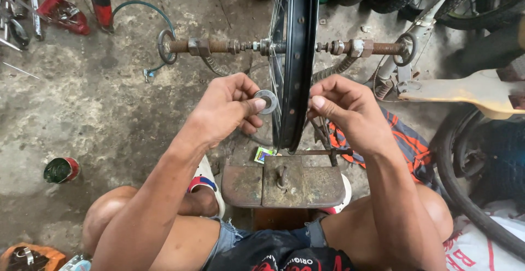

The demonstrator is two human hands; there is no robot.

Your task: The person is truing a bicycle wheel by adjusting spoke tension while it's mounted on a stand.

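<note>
A black bicycle wheel rim stands edge-on in a truing stand, its hub on a rusty threaded axle. My left hand pinches a small round metal tool against the spokes on the rim's left side. My right hand sits on the rim's right side, fingers curled at the rim and spokes; what it grips is hidden. The stand's rusty metal base lies between my knees.
Wrenches and a red tray lie far left on the concrete floor. A small can stands at left. Tyres and a bike frame crowd the right. An orange checked cloth lies under my right arm.
</note>
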